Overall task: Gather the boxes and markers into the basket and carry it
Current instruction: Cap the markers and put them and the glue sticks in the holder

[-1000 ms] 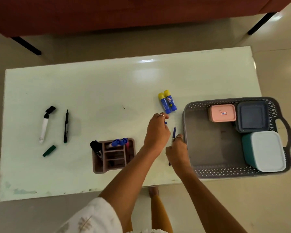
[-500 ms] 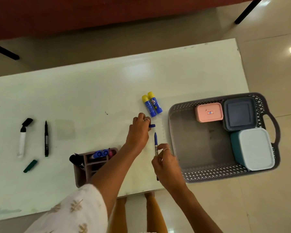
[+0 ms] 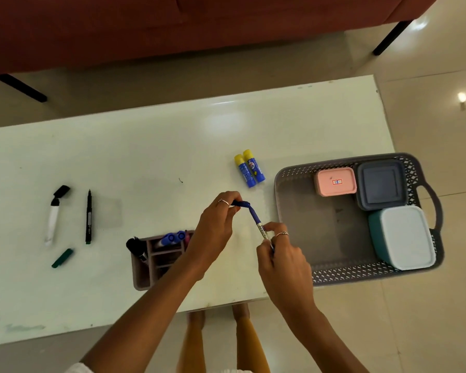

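Observation:
My right hand [image 3: 280, 254] grips a blue marker [image 3: 259, 224] by its barrel, tip pointing up-left. My left hand [image 3: 215, 224] pinches the marker's blue cap [image 3: 241, 203], which touches the marker's tip. Both hands hover just left of the grey basket [image 3: 293, 216]. Inside the basket lie a pink box [image 3: 335, 181], a dark grey box [image 3: 381, 185] and a teal box with a white lid [image 3: 405, 236]. Two blue glue sticks with yellow caps [image 3: 249, 168] lie on the table above my hands.
A brown organiser [image 3: 156, 262] with several markers stands by my left forearm. At the table's left lie a white marker [image 3: 52, 219] with its black cap [image 3: 62, 191] off, a black pen [image 3: 88, 216] and a green cap [image 3: 62, 258]. A red sofa stands beyond the table.
My left hand has brought the blue cap to the marker's tip, and my right hand has tilted the marker towards it. The camera view has shifted slightly.

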